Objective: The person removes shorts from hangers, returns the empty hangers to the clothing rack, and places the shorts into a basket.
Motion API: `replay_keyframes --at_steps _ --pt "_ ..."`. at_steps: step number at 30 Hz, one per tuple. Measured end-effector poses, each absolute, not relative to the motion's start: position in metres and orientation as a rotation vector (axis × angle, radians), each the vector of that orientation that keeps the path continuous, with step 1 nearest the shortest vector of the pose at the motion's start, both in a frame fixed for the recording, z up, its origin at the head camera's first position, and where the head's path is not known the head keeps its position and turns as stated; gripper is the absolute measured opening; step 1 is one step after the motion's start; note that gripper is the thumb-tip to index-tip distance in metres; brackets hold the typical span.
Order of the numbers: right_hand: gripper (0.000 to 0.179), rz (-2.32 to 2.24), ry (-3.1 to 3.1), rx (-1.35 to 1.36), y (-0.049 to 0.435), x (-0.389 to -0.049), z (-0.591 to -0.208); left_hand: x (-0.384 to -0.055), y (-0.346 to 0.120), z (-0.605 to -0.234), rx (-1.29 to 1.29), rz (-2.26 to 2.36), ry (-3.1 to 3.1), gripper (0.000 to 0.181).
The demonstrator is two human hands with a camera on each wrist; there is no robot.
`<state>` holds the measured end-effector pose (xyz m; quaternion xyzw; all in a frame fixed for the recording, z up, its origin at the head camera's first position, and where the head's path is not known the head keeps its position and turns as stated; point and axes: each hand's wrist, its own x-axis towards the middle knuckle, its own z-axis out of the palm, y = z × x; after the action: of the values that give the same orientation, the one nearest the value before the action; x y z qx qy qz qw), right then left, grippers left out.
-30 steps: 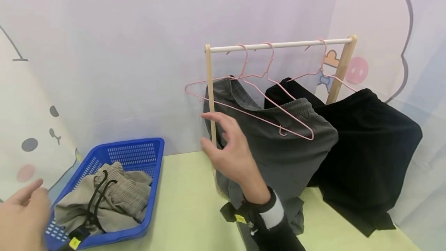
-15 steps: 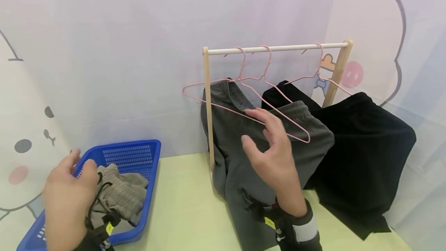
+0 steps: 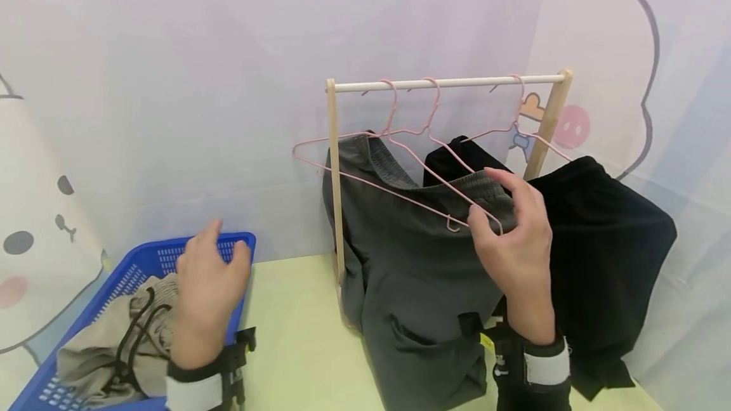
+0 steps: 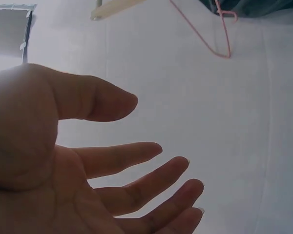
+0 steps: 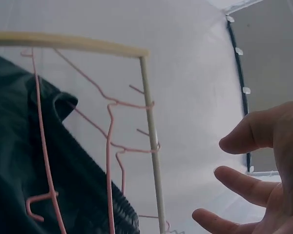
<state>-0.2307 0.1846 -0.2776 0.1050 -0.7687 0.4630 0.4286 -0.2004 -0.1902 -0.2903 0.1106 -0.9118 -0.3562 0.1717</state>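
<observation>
My left hand (image 3: 208, 297) is held over the right side of the blue basket (image 3: 143, 247), its fingers and thumb apart; the left wrist view shows nothing in it. A beige garment with a gathered waistband and black drawstrings (image 3: 108, 344) lies in the basket, partly hidden by this hand. My right hand (image 3: 520, 252) is raised before the rack, thumb and fingers spread, and holds nothing. In the head view it overlaps the right end of a bare pink hanger (image 3: 394, 192). Behind that hanger, grey pants (image 3: 422, 271) hang on another pink hanger (image 3: 451, 144).
The rack has a white rail (image 3: 474, 83) and wooden posts (image 3: 334, 189). At its right, a black garment (image 3: 605, 240) hangs from a third pink hanger (image 3: 516, 106). Everything stands on a pale yellow tabletop (image 3: 297, 322) before a printed curtain (image 3: 228, 81).
The left hand has come in from the left edge and crossed over the basket. My right hand has moved right, across the grey pants to the bare hanger's right end. The view has shifted slightly.
</observation>
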Motion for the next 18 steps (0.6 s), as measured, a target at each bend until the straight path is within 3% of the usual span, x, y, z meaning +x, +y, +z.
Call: replay_keyframes --at_steps 10,18 --pt "0.064 1.004 -2.043 0.129 0.22 -0.271 -0.297 -0.267 -0.118 -0.328 0.059 -1.057 -2.589 0.068" --pt "0.058 0.966 -2.093 0.05 0.23 -0.272 -0.298 -0.302 -0.098 -0.364 -0.074 -1.12 -2.481 0.072"
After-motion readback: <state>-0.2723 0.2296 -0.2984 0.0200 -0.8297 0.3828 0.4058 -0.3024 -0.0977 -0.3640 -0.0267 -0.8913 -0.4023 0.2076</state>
